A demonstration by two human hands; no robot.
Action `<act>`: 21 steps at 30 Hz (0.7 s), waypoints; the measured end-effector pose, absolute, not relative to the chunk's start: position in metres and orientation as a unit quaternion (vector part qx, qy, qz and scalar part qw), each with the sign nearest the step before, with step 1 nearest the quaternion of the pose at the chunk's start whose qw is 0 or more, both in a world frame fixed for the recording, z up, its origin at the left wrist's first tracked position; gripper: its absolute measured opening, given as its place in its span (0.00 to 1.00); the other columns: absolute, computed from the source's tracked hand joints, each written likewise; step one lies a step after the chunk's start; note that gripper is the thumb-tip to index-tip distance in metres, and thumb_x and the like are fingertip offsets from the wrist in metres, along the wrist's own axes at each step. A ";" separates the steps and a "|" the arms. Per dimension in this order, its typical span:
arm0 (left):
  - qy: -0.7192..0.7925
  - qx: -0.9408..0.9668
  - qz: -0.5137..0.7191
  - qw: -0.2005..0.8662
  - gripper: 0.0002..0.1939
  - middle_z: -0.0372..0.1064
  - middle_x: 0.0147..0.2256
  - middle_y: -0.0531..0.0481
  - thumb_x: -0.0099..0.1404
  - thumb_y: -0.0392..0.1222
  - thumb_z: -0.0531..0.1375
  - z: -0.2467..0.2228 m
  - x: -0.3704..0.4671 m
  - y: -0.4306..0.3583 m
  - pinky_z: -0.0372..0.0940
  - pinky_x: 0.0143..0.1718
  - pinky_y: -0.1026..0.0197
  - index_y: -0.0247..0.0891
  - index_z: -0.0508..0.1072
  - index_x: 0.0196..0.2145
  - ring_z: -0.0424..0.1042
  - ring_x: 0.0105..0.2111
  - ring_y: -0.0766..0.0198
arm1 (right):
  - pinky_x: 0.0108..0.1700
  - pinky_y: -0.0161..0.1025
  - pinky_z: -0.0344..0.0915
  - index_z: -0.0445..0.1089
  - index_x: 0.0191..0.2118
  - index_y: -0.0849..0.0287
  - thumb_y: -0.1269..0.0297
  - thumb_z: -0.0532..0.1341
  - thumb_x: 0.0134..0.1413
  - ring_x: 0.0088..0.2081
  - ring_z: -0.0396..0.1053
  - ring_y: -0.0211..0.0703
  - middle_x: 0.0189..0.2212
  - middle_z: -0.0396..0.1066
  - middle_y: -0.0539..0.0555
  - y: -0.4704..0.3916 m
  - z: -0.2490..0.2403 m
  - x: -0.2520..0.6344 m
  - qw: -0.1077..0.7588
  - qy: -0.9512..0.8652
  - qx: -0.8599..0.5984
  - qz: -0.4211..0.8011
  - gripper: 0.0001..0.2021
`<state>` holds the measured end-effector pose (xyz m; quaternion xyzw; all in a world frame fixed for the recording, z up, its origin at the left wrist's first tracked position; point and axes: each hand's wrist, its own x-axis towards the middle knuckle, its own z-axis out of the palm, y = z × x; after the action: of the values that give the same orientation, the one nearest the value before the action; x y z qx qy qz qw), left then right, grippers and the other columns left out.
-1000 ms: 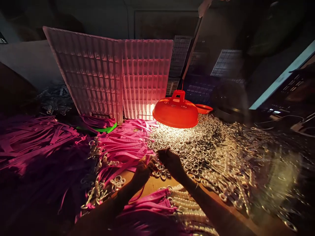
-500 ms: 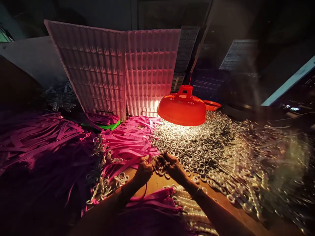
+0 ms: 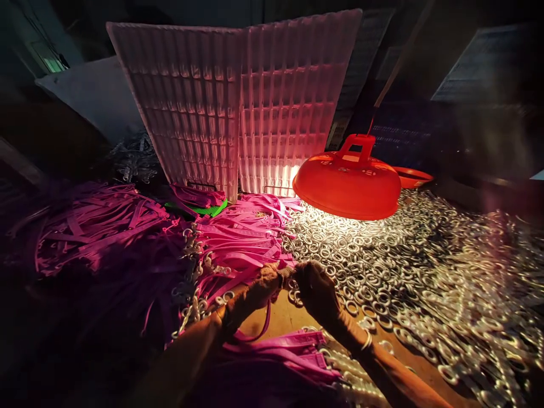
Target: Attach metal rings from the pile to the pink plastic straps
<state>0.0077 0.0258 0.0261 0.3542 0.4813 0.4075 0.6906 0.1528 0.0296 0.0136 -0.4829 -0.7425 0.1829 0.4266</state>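
Note:
My left hand (image 3: 268, 280) is closed, with a pink strap (image 3: 267, 323) hanging in a curve below it. Close against it at the fingertips, my right hand (image 3: 317, 288) is bent over with its fingers pinched together; whatever sits between them is in shadow. Just beyond the hands lies a pile of pink straps (image 3: 242, 241). Loose metal rings (image 3: 352, 255) spread from the right hand towards the back and right. Below the hands, another bundle of pink straps (image 3: 289, 345) lies beside a row of pale metal pieces (image 3: 357, 368).
An orange lamp (image 3: 348, 184) hangs low over the rings. Two ribbed translucent panels (image 3: 187, 107) stand upright behind the straps. Metal clasps (image 3: 193, 306) line the left side of the strap pile. More pink straps (image 3: 102, 221) lie at far left, near a green piece (image 3: 212, 209).
The view has turned, so the lamp, panels and piles sit further right. Both hands stay together at the fingertips; the right one now bends more downward at the wrist.

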 end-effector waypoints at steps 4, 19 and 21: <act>0.485 0.363 0.338 0.720 0.16 0.49 0.10 0.60 0.48 0.50 0.61 0.033 0.006 0.021 0.46 0.15 0.66 0.37 0.61 0.15 0.47 0.11 0.75 | 0.26 0.35 0.59 0.65 0.30 0.58 0.65 0.51 0.55 0.25 0.63 0.39 0.26 0.67 0.55 0.025 0.010 0.153 0.387 -0.809 -0.406 0.175 0.08; 0.493 0.323 0.433 0.682 0.23 0.47 0.13 0.63 0.48 0.62 0.57 0.024 0.022 0.015 0.36 0.17 0.66 0.39 0.58 0.20 0.42 0.12 0.76 | 0.17 0.29 0.52 0.61 0.32 0.58 0.46 0.63 0.44 0.17 0.54 0.30 0.20 0.58 0.45 0.050 0.052 0.187 0.466 -0.543 -0.431 0.549 0.20; 0.474 0.319 0.452 0.685 0.20 0.47 0.13 0.63 0.46 0.57 0.60 0.028 0.023 0.015 0.36 0.17 0.66 0.40 0.56 0.20 0.42 0.13 0.76 | 0.18 0.29 0.51 0.59 0.30 0.58 0.44 0.59 0.48 0.18 0.52 0.29 0.19 0.56 0.44 0.040 0.039 0.176 0.468 -0.563 -0.419 0.537 0.20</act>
<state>0.0230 0.0145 0.0276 0.3185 0.4742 0.4522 0.6850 0.1763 0.0404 0.0391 -0.4192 -0.5632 0.5366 0.4682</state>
